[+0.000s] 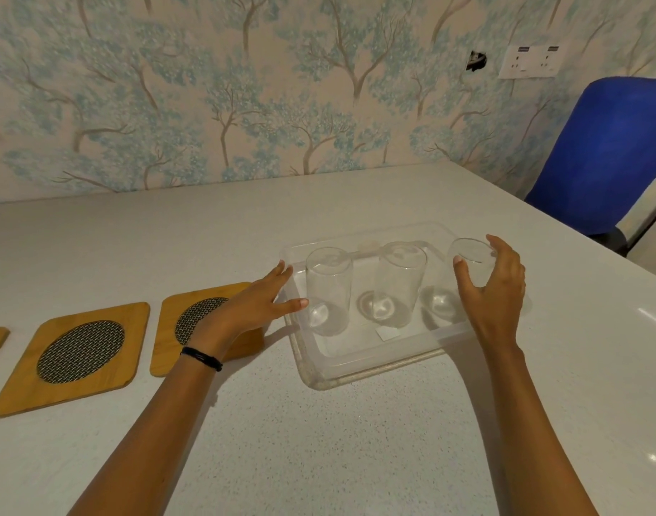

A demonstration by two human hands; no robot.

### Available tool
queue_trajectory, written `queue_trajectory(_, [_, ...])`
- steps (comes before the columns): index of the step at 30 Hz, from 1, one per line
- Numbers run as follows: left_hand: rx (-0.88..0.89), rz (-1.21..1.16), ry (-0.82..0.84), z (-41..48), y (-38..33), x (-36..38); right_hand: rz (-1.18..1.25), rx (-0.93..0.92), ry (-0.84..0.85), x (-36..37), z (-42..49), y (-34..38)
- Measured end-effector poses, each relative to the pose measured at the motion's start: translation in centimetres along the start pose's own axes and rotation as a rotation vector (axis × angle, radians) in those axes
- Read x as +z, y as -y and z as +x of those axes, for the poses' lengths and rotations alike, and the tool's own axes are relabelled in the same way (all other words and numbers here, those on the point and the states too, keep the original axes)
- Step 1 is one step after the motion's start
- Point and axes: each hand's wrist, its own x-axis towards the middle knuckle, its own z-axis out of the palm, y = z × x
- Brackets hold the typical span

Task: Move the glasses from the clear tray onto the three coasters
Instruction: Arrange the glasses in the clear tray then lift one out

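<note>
At lower left, three square bamboo coasters with woven mesh centres (80, 352) lie empty in a row. The left hand (253, 304), fingers spread, rests on the shallow clear plastic tray (371, 361), probably steadying it. All three tall clear glasses (329, 290) stand inside; the right hand (494, 288) wraps the rightmost, seemingly for lifting.

Wall socket plate (530, 61): you see two small dark labels on top, too small to read.
White sticker (387, 332) in the clear tray (360, 361): blank for you, no text.
Other readable text: none.
</note>
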Motion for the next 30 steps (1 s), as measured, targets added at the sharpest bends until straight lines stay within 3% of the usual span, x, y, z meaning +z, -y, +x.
queue_trajectory(5, [0.008,0.019,-0.029,-0.5,0.1,0.4,0.168,-0.132,-0.189,0.3,-0.2,3.2])
queue_trajectory(10, [0.023,0.039,-0.048,-1.1,-0.3,0.8,0.270,-0.303,-0.125,1.0,-2.1,7.4])
queue_trajectory(14, [0.034,0.059,-0.079,-1.9,-0.6,1.3,0.332,-0.324,0.091,1.6,-3.7,9.7])
queue_trajectory(20, [0.109,0.058,-0.100,-3.6,0.5,1.6,0.229,-0.371,0.524,3.4,-5.2,11.3])
queue_trajectory(30, [0.058,0.108,-0.293,-7.8,7.8,-1.4,0.082,-0.307,0.721,4.6,-4.9,12.4])
